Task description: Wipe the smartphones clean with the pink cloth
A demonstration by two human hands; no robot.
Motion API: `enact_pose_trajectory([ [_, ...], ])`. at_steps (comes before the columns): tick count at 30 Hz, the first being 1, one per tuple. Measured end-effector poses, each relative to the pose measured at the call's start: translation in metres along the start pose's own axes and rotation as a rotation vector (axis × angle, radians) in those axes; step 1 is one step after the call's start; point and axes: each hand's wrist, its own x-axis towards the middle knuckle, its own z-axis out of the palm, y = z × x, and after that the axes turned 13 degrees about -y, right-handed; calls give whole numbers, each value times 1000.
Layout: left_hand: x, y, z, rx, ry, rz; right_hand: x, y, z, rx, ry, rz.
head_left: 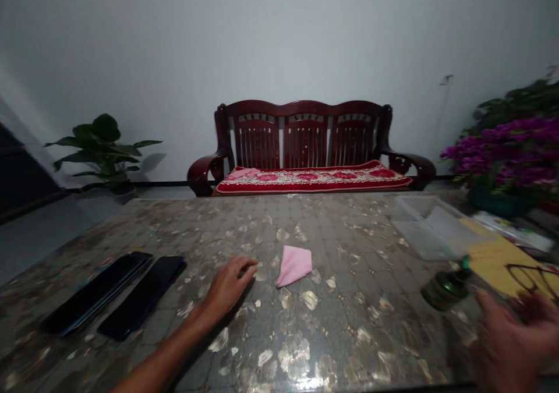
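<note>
My left hand [230,280] rests over the table, its fingers loosely curved and a gap showing between thumb and fingers, with nothing in it. Just right of its fingertips lies a folded pink cloth [295,265], apart from the hand. At the lower right edge, my right hand [513,335] is smeared by motion. Right beside its fingers is a pair of dark-rimmed glasses [526,278]; whether the fingers grip them I cannot tell. Left of that hand sits a small green bottle [444,289], also slightly blurred.
Two dark phones [98,293] lie at the left of the patterned table [349,346]. At the right are a clear plastic box [430,230], a yellow sheet [493,259] and purple flowers [515,148]. Behind stands a wooden bench [305,110]; a leafy plant [102,145] is back left.
</note>
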Motion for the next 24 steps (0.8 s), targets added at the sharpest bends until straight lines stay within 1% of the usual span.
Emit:
enact_pose_trajectory([
  [1,10,12,6,1,-26,24,13,0,6,103,194,120],
  [2,20,24,11,15,-53,35,26,0,12,176,213,176],
  [3,30,34,14,39,-76,29,36,0,18,217,194,169],
  [4,40,41,16,68,-95,1,44,0,21,224,186,169],
  [5,50,46,17,101,-105,-61,47,0,22,203,207,179],
  [6,58,49,18,113,-105,-103,47,-2,22,190,232,172],
  [8,71,51,20,126,-117,-175,38,-6,17,190,310,132],
  [10,77,50,25,130,-133,-225,25,-10,12,190,409,59],
  [11,79,50,29,129,-137,-239,20,-11,10,185,444,50],
  [12,79,52,33,125,-143,-246,16,-12,9,194,444,61],
  [14,79,57,41,105,-152,-238,16,-11,10,232,388,125],
  [17,77,68,43,33,-164,-192,27,-5,15,275,296,197],
  [21,76,78,29,-130,-114,-84,41,5,25,295,233,191],
  [24,79,81,17,-271,-97,-39,48,14,35,364,158,194],
])
